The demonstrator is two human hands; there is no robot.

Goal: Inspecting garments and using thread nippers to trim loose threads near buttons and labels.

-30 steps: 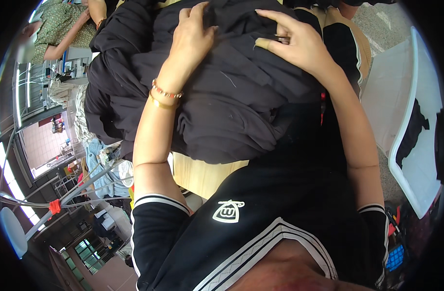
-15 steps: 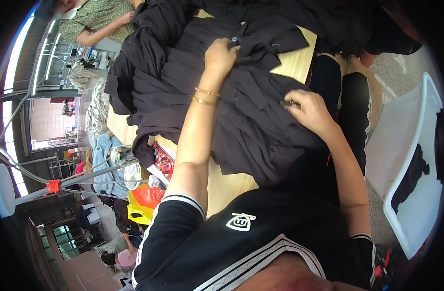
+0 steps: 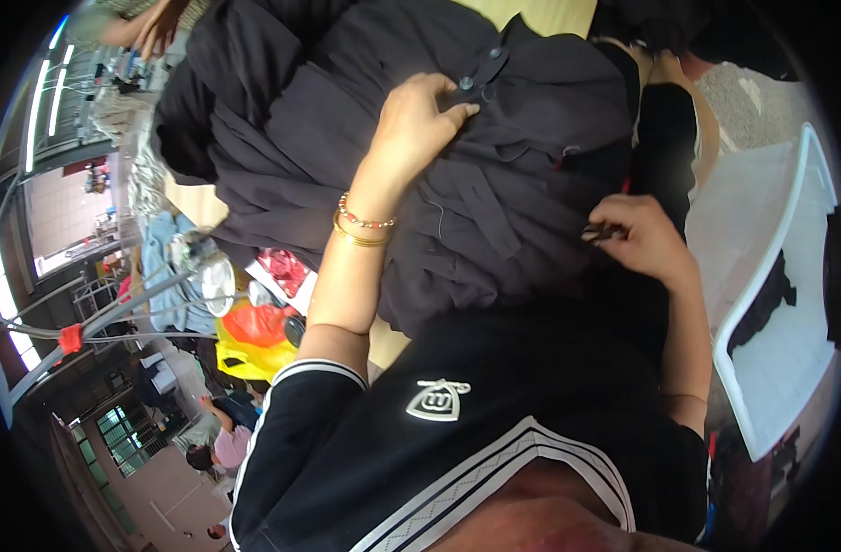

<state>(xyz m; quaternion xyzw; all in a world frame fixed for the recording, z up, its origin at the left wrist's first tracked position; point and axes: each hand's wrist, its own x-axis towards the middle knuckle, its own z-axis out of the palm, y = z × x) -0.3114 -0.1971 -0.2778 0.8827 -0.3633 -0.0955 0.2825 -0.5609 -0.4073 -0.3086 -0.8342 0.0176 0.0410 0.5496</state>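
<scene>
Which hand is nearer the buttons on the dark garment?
Left. The left hand is on the garment, just beside the buttons; the right hand is well below and to their right in the picture.

Two grips: one left (image 3: 418, 129), one right (image 3: 643, 235). Just beyond the left grip, two round buttons (image 3: 495, 53); beneath it, dark cloth (image 3: 282, 120), its garments too heaped to count. At the left grip's wrist, one beaded bracelet (image 3: 365, 221). In the right grip, one small dark tool (image 3: 604, 233); right of it, one translucent bin (image 3: 742, 212). Left of and below the left grip, one yellow bag (image 3: 241, 359), one red-orange bag (image 3: 253, 324).
</scene>
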